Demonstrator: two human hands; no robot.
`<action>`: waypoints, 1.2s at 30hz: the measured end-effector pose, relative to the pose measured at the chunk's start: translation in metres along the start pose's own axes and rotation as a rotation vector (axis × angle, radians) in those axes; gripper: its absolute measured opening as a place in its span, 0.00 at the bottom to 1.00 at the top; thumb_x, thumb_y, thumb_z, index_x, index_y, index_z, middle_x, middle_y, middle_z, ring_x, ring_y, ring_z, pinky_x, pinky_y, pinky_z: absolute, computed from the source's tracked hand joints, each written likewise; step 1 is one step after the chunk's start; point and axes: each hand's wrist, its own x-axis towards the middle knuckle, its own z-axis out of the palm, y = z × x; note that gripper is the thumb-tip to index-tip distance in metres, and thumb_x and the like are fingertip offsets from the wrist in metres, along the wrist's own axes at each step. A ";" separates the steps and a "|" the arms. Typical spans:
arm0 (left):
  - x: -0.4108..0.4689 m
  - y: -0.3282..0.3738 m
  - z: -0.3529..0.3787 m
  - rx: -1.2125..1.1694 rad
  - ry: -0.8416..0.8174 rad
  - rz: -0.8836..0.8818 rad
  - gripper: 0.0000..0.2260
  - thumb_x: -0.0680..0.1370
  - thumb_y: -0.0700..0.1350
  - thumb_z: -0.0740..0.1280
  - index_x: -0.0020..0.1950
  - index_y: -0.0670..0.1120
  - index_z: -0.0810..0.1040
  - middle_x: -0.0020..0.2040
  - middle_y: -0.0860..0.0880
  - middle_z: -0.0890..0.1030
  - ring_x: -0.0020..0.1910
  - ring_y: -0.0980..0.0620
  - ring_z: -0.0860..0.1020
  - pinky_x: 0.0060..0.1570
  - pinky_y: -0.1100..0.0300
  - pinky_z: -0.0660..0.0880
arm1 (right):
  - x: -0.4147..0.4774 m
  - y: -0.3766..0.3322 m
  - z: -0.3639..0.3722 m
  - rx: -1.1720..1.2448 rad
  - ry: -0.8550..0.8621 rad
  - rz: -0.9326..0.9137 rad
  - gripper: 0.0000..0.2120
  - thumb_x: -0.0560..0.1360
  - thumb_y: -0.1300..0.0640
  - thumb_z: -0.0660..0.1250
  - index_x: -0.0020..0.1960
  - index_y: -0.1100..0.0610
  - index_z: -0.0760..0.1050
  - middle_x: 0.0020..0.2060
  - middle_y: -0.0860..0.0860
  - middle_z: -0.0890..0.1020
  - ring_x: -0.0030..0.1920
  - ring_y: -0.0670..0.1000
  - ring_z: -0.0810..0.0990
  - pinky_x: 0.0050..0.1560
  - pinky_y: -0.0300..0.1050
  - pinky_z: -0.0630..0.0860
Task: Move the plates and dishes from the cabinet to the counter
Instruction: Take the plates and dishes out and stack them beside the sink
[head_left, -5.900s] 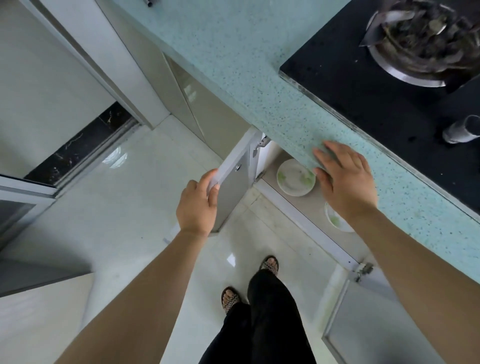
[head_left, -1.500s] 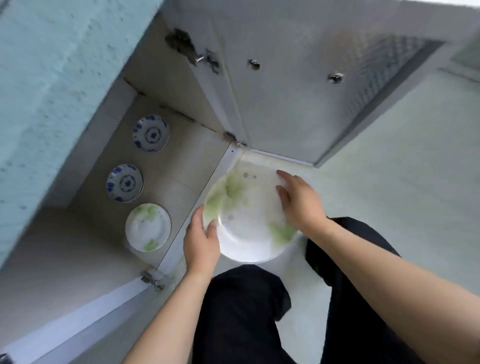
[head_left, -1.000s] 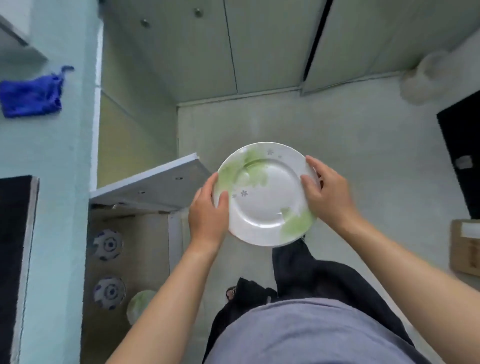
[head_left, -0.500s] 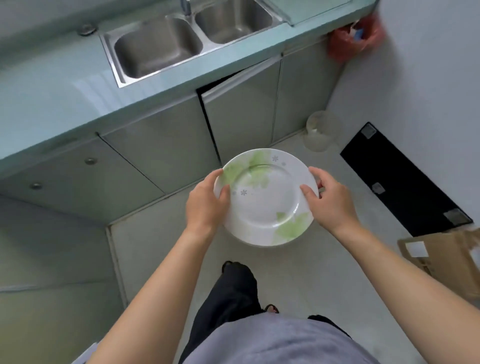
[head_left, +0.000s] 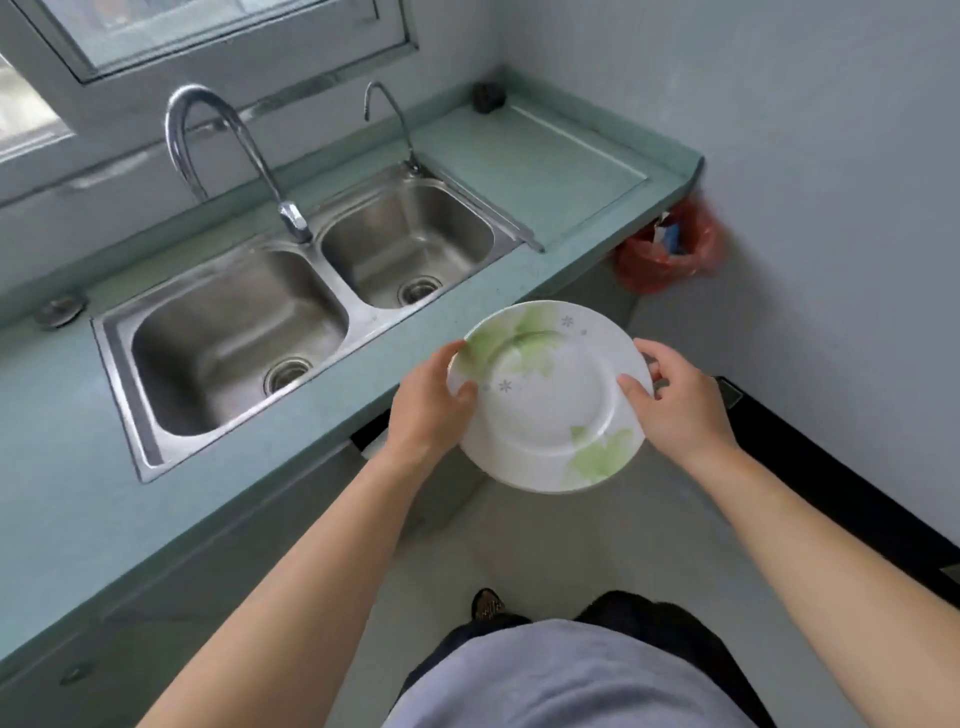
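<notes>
A steel double sink (head_left: 270, 317) sits in a teal worktop (head_left: 545, 171). Behind it runs a window (head_left: 218, 31) (daylight pours in). Right of it stands a grey wall (head_left: 831, 156); below, pale floor (head_left: 561, 545).

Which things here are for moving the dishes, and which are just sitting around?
For the job:
white round plate with green leaves
left hand
right hand
blue-green speckled counter

Just there:
steel double sink
tall curved chrome tap
red plastic bag

Head-worn view, looking steeply down, close over counter (head_left: 540, 171)
</notes>
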 end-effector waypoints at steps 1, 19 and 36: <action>0.022 0.004 -0.004 0.004 -0.014 0.002 0.23 0.76 0.45 0.63 0.71 0.55 0.66 0.61 0.47 0.77 0.59 0.45 0.75 0.57 0.54 0.71 | 0.021 -0.005 0.002 -0.002 -0.003 -0.008 0.18 0.74 0.55 0.66 0.64 0.50 0.71 0.44 0.48 0.79 0.43 0.50 0.78 0.43 0.40 0.69; 0.450 0.092 0.033 0.026 0.041 -0.185 0.23 0.75 0.45 0.65 0.70 0.51 0.65 0.58 0.44 0.78 0.56 0.42 0.76 0.52 0.52 0.75 | 0.527 -0.053 0.033 -0.245 -0.262 -0.125 0.19 0.75 0.53 0.65 0.65 0.55 0.69 0.55 0.56 0.78 0.54 0.57 0.76 0.47 0.44 0.69; 0.668 0.070 0.079 0.069 0.161 -0.328 0.23 0.78 0.46 0.62 0.72 0.51 0.61 0.62 0.45 0.76 0.59 0.43 0.75 0.52 0.50 0.74 | 0.771 -0.048 0.128 -0.344 -0.424 -0.208 0.23 0.76 0.54 0.63 0.69 0.54 0.65 0.62 0.53 0.77 0.59 0.55 0.76 0.54 0.46 0.73</action>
